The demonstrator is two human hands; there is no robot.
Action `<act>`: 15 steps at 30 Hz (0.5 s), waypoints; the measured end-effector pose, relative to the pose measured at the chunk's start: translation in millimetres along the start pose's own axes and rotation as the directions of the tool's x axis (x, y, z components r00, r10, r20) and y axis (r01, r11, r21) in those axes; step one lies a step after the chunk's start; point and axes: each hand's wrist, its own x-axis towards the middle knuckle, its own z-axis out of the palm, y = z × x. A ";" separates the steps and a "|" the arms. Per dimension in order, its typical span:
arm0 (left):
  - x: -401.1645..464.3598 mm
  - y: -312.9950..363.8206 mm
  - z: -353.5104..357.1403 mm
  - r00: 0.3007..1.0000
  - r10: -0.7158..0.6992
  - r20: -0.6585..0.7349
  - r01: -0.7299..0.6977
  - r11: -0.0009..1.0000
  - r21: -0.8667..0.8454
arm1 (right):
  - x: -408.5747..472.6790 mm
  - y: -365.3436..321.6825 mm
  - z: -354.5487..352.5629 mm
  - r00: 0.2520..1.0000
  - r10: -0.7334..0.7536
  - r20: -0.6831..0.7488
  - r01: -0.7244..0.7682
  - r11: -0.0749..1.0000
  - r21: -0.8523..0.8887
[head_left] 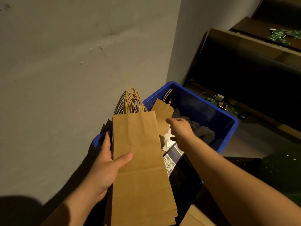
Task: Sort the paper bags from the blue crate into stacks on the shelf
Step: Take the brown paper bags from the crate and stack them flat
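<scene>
My left hand (107, 163) grips a stack of several flat brown paper bags (140, 160) with twisted paper handles, thumb on top, held over the near left corner of the blue crate (211, 110). My right hand (179, 128) reaches down into the crate beside another brown paper bag (163, 111) that leans against the crate's far left wall. The right hand's fingers point downward and are partly hidden; I cannot tell whether they hold anything. Grey cloth or paper (202, 129) and patterned sheets (171, 154) lie inside the crate.
A plain wall stands to the left and behind the crate. At the right is a dark wooden shelf unit (254, 41) with green packets (283, 35) on an upper board and small items (219, 100) on the lowest level. A cardboard edge (195, 216) shows at the bottom.
</scene>
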 end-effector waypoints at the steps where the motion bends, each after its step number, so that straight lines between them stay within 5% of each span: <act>1: 0.5 -0.3 0.1 1.000 0.000 0.002 0.000 1.000 0.001 | 13.6 0.7 1.2 1.000 0.015 0.009 -0.015 1.000 -0.024; 6: 1.3 -1.0 -0.3 1.000 -0.017 0.019 0.018 1.000 -0.019 | 68.6 20.5 4.1 0.993 0.076 0.093 -0.068 0.994 -0.081; 15: 4.6 -0.7 -6.2 0.999 -0.050 0.007 0.051 0.998 -0.042 | 98.8 27.4 4.6 0.974 0.108 0.198 -0.125 0.989 0.074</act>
